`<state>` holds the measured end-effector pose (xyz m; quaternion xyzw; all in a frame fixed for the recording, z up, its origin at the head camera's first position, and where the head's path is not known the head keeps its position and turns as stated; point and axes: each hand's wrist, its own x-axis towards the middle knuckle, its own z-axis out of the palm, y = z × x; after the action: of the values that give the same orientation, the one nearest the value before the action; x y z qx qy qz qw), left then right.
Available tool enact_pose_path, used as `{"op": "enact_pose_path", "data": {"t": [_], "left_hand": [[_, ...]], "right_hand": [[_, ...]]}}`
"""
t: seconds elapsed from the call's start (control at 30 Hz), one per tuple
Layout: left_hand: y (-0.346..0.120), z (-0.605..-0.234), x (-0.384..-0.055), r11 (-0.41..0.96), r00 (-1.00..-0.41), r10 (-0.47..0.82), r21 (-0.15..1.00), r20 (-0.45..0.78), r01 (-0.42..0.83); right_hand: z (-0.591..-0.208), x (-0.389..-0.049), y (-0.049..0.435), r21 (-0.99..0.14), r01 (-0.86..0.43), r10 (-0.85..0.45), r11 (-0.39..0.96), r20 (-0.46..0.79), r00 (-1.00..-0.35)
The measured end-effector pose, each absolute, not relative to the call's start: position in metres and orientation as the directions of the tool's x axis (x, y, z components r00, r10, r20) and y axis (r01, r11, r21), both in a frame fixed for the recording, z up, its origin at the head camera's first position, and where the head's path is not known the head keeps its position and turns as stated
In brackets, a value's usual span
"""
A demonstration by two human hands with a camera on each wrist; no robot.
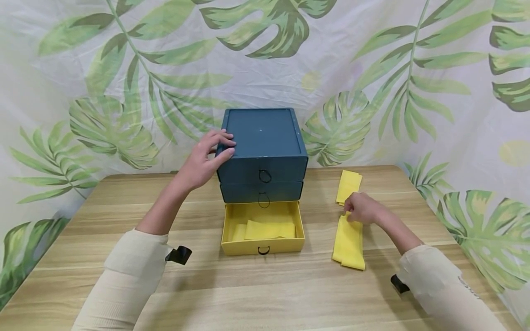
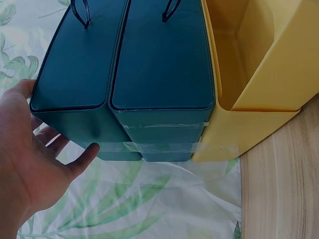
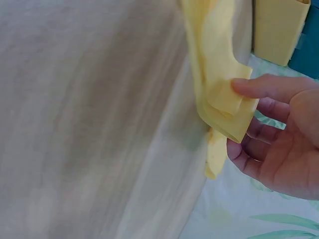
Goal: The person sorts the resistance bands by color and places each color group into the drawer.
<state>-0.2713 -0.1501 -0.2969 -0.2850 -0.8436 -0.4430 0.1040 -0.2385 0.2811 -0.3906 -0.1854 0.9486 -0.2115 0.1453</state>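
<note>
My left hand [image 1: 202, 161] rests on the upper left edge of a small chest of drawers [image 1: 262, 133], its fingers fairly straight. In the left wrist view the thumb lies along the side of the blue-green casing [image 2: 164, 64]. Between thumb and fingers, my right hand [image 1: 365, 209] pinches the far end of a folded yellow cloth strip [image 1: 348, 243], which stretches toward the front of the table. The right wrist view shows the pinched cloth [image 3: 227, 99] in folded layers. The bottom yellow drawer [image 1: 232, 248] is pulled out, with folded yellow cloth [image 1: 270, 231] inside.
Just beyond the right hand lies another folded yellow cloth [image 1: 349, 184]. Both upper blue-green drawers [image 1: 244, 192] are closed and carry black loop pulls. The chest stands at the back of a wooden table [image 1: 281, 294], before a leaf-patterned hanging sheet [image 1: 265, 82].
</note>
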Motion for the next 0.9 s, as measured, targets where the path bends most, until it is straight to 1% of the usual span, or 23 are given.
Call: {"op": "enact_pose_path", "data": {"t": [0.17, 0.33, 0.47, 0.67, 0.9], "left_hand": [[-0.15, -0.296, -0.27, 0.448, -0.817, 0.391, 0.687, 0.425, 0.572], [-0.15, -0.296, -0.27, 0.45, -0.816, 0.39, 0.684, 0.427, 0.574], [-0.15, -0.296, -0.27, 0.452, -0.817, 0.389, 0.685, 0.426, 0.572], [-0.151, -0.296, -0.27, 0.447, -0.817, 0.387, 0.688, 0.427, 0.572], [-0.15, -0.297, -0.27, 0.45, -0.814, 0.388, 0.682, 0.432, 0.576]], "right_hand": [[-0.378, -0.237, 0.28, -0.486, -0.345, -0.486, 0.803, -0.198, -0.851], [-0.358, -0.236, 0.277, -0.576, -0.403, -0.569, 0.711, -0.136, -0.811], [-0.341, -0.233, 0.271, -0.666, -0.376, -0.589, 0.644, -0.119, -0.799], [-0.32, -0.229, 0.258, -0.727, -0.365, -0.6, 0.582, -0.08, -0.796], [-0.29, -0.22, 0.241, -0.805, -0.308, -0.583, 0.508, -0.057, -0.811]]}}
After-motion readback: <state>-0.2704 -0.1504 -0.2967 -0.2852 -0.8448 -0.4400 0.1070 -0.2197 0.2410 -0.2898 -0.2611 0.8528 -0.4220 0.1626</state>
